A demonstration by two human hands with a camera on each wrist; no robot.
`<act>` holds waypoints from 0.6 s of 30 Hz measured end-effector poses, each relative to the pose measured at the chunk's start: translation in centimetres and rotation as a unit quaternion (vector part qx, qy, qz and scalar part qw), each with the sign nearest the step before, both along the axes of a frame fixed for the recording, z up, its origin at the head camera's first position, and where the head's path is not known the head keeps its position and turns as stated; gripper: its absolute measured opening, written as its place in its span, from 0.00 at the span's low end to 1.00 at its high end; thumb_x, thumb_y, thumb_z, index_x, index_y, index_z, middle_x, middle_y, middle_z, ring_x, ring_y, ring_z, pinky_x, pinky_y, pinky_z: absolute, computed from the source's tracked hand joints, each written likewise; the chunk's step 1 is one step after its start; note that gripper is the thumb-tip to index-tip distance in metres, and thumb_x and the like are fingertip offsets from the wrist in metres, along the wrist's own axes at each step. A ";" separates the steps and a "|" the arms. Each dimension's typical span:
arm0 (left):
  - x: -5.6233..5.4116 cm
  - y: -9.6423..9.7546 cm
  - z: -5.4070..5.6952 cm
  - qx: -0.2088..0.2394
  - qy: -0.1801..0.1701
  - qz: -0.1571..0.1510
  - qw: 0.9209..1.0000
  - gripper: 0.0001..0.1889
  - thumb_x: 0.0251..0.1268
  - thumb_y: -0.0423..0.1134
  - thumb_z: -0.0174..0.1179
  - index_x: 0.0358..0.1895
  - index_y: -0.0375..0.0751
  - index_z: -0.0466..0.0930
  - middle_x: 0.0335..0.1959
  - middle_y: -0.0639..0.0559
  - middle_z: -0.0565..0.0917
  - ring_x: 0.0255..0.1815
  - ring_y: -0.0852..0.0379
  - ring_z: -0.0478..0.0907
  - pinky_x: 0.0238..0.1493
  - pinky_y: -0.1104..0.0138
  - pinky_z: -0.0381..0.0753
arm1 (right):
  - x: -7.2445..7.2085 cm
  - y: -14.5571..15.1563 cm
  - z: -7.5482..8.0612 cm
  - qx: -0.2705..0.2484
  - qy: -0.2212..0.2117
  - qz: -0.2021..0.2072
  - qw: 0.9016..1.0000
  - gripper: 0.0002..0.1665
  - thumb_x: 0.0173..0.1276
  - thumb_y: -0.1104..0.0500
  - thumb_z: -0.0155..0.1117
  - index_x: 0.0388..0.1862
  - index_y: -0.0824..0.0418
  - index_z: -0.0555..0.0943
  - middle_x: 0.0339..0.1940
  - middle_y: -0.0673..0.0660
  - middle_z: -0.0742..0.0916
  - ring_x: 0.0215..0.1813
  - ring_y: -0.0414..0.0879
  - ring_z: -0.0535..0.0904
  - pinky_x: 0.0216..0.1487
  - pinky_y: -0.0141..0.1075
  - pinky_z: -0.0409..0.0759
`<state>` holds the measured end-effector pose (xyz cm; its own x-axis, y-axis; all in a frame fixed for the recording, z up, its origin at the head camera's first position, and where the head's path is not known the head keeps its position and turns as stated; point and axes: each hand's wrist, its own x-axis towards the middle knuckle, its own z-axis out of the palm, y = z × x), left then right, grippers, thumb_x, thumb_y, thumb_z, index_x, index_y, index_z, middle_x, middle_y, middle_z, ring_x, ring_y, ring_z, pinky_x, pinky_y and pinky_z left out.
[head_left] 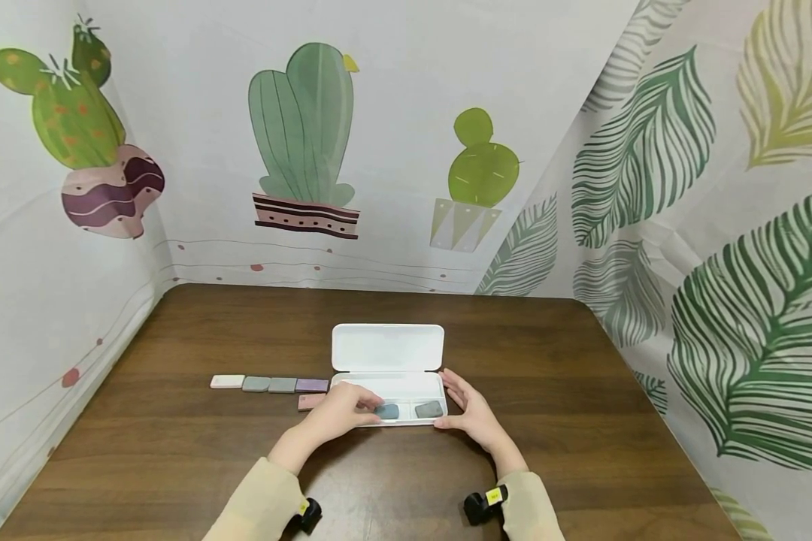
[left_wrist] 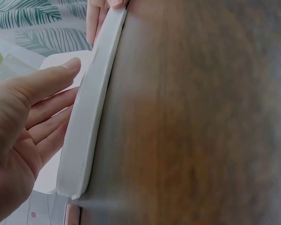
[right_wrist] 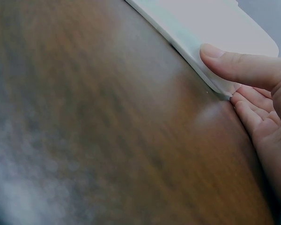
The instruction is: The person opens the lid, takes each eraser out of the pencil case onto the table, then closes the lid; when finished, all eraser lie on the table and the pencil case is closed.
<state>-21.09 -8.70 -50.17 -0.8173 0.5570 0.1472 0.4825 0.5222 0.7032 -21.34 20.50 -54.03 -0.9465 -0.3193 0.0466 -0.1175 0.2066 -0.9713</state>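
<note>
An open white hinged case stands on the table, its lid tipped back. In its front compartments lie a blue-grey flat piece and a dark grey flat piece. My left hand reaches over the case's left part, fingertips at the blue-grey piece. In the left wrist view the thumb of the left hand stands apart from its fingers, whose tips the white front wall partly hides. My right hand holds the case's right end, thumb at the front corner and fingers along the side. The right wrist view shows this hand at the corner.
Left of the case runs a row of flat pieces: a whitish one, two grey-green ones and a purple one. A pink piece lies nearer, partly behind the left hand. Printed cloth hangs behind the brown table.
</note>
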 end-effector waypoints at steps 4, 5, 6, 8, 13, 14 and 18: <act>0.2 0.3 0.0 -0.005 -0.005 0.009 1.000 0.14 0.56 0.37 0.70 0.44 0.34 0.87 0.40 0.45 0.89 0.41 0.53 0.87 0.44 0.66 0.84 | 0.0 0.0 0.1 0.000 0.001 -0.001 1.000 0.58 0.48 0.72 0.77 0.75 0.73 0.55 0.74 0.70 0.66 0.76 0.62 0.59 0.75 0.45 0.58; 0.3 0.3 0.0 -0.007 -0.006 0.012 1.000 0.14 0.56 0.38 0.70 0.45 0.34 0.87 0.40 0.45 0.89 0.41 0.53 0.86 0.44 0.66 0.83 | 0.0 0.0 0.1 0.000 0.002 -0.001 1.000 0.58 0.48 0.72 0.77 0.75 0.73 0.55 0.74 0.70 0.66 0.76 0.62 0.59 0.75 0.45 0.58; 0.4 0.4 0.0 -0.008 -0.007 0.013 1.000 0.15 0.56 0.38 0.70 0.45 0.34 0.87 0.41 0.45 0.89 0.42 0.53 0.86 0.44 0.66 0.83 | 0.0 0.0 0.1 0.001 0.003 0.000 1.000 0.58 0.48 0.72 0.77 0.75 0.73 0.55 0.74 0.70 0.66 0.76 0.63 0.59 0.75 0.45 0.58; 0.5 0.5 0.0 -0.011 -0.009 0.016 1.000 0.15 0.57 0.38 0.70 0.46 0.34 0.87 0.42 0.45 0.89 0.42 0.53 0.86 0.44 0.65 0.83 | 0.0 0.0 0.1 0.002 0.005 0.001 1.000 0.58 0.48 0.72 0.77 0.75 0.72 0.55 0.74 0.70 0.66 0.76 0.63 0.59 0.75 0.45 0.58; 0.6 0.6 0.1 -0.016 -0.005 0.018 1.000 0.16 0.57 0.38 0.70 0.47 0.34 0.86 0.42 0.46 0.89 0.41 0.53 0.85 0.44 0.64 0.83 | 0.0 0.0 0.1 0.003 0.009 0.001 1.000 0.58 0.48 0.72 0.77 0.75 0.72 0.55 0.74 0.70 0.66 0.76 0.63 0.59 0.74 0.46 0.58; 0.6 0.7 0.1 -0.017 -0.005 0.017 1.000 0.15 0.57 0.38 0.70 0.47 0.34 0.86 0.42 0.46 0.89 0.41 0.53 0.85 0.44 0.64 0.83 | 0.0 0.0 0.1 0.002 0.009 0.001 1.000 0.58 0.48 0.72 0.77 0.75 0.73 0.55 0.74 0.71 0.66 0.76 0.63 0.59 0.74 0.46 0.58; 0.7 0.7 0.1 -0.015 -0.001 0.016 1.000 0.15 0.56 0.36 0.70 0.46 0.33 0.86 0.41 0.45 0.89 0.41 0.52 0.86 0.44 0.64 0.83 | 0.0 0.0 0.0 0.002 0.008 0.000 1.000 0.58 0.48 0.72 0.77 0.75 0.73 0.55 0.74 0.71 0.66 0.76 0.63 0.59 0.74 0.46 0.58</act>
